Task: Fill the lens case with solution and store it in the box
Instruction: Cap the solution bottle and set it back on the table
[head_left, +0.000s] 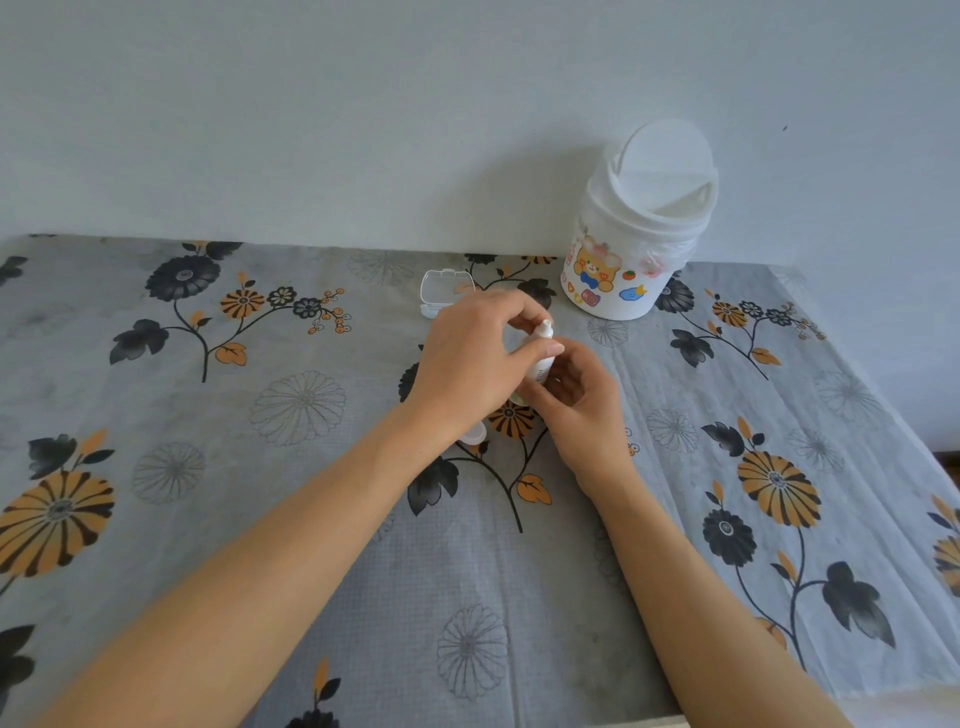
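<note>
Nearest, just below the left hand (467, 364), one white cap (474, 433) lies on the table (208, 519); the case is mostly hidden under the hands. The right hand (576, 400) clamps the one bottle (540, 353), tilted, tip up and away; left fingers pinch its tip. Beyond the left hand, one clear box (445, 287) stands open. One bin (636, 228) sits farthest.

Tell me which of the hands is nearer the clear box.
Left. The left hand sits just in front of the clear box; the right hand is farther, nearer the camera and right.
</note>
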